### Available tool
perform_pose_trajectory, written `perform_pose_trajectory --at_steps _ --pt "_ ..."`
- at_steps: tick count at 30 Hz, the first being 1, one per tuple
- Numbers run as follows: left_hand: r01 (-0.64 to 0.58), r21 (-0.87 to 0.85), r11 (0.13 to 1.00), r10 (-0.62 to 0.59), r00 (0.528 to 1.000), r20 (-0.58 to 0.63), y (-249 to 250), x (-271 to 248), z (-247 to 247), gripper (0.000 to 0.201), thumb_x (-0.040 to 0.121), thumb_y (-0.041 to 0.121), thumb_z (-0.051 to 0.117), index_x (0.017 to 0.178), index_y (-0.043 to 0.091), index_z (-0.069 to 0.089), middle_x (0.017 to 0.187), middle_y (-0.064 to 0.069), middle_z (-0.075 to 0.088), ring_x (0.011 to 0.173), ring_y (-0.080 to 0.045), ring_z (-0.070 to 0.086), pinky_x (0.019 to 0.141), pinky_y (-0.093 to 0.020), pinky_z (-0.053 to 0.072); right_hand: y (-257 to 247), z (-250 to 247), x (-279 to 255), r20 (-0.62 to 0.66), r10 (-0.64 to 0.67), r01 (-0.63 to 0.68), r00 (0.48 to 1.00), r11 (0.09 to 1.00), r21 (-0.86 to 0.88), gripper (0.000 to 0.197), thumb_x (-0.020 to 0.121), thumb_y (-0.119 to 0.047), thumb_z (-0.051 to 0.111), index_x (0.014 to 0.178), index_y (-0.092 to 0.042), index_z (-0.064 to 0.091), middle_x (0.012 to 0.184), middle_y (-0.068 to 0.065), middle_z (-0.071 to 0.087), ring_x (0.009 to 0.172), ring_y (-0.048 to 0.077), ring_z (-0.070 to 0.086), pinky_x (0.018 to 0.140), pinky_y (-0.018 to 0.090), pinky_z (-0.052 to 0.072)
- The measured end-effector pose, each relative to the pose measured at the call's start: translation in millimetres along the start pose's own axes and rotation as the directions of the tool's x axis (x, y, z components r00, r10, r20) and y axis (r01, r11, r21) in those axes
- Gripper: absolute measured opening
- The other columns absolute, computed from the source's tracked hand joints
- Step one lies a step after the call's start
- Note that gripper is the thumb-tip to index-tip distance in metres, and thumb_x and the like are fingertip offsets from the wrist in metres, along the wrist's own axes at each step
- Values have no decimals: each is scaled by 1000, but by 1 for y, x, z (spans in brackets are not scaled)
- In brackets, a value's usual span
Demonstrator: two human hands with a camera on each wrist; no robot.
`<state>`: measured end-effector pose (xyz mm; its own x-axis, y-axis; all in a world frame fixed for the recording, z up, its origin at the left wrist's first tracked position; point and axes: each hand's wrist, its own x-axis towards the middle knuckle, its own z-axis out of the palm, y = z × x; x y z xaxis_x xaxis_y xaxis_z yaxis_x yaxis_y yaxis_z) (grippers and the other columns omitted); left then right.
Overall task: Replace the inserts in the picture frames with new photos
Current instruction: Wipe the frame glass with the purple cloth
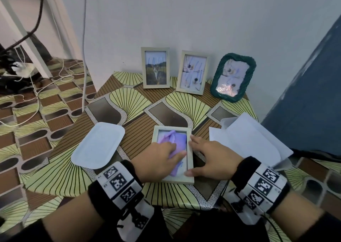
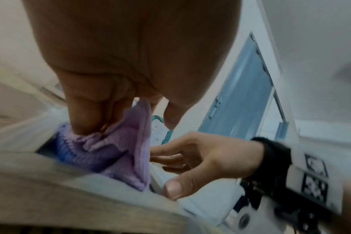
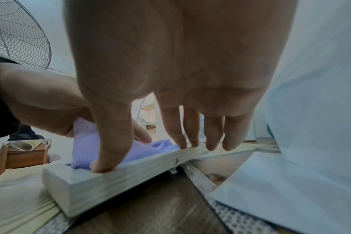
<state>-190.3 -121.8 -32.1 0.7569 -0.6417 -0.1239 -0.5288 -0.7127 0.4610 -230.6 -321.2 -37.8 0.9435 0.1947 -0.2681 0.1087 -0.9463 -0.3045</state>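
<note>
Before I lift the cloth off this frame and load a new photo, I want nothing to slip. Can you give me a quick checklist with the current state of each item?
1. Flat frame lies flat on the table: ok.
2. Right hand steadies it, thumb and fingertips on its right edge: ok.
3. Left hand grips the purple cloth on the glass: ok.
4. Glass fully wiped: cannot tell, the cloth covers it.
5. White paper sheets lie within reach on the right: ok.
6. Three standing frames at the wall sit apart from the hands: ok.
</note>
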Motion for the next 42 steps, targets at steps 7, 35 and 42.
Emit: perform_pose_trajectory --at_steps 7,35,42 --pt "-85 -466 881 -28 972 -232 -23 2 -22 23 98 27 56 113 16 70 98 11 71 93 -4 66 91 -40 55 0 -19 -6 53 -11 10 999 999 31 70 78 -48 75 139 -23 50 153 -1 37 133 22 45 108 34 39" --pt "-238 277 931 140 933 332 -79 11 -15 84 94 67 19 151 22 -23 158 5 -30 140 0 -33 114 -18 -17 -28 9 12 -123 -275 260 954 957 -128 36 89 -9 53 125 -12 60 127 5 58 113 28 56 91 42 47" --pt "-231 259 938 110 906 408 -72 8 -16 114 78 83 33 148 17 -29 152 4 -41 137 -1 -39 117 -24 -14 -29 13 12 -51 -220 208 974 962 -174 40 95 -37 34 117 -12 55 130 8 51 128 27 43 108 40 31"
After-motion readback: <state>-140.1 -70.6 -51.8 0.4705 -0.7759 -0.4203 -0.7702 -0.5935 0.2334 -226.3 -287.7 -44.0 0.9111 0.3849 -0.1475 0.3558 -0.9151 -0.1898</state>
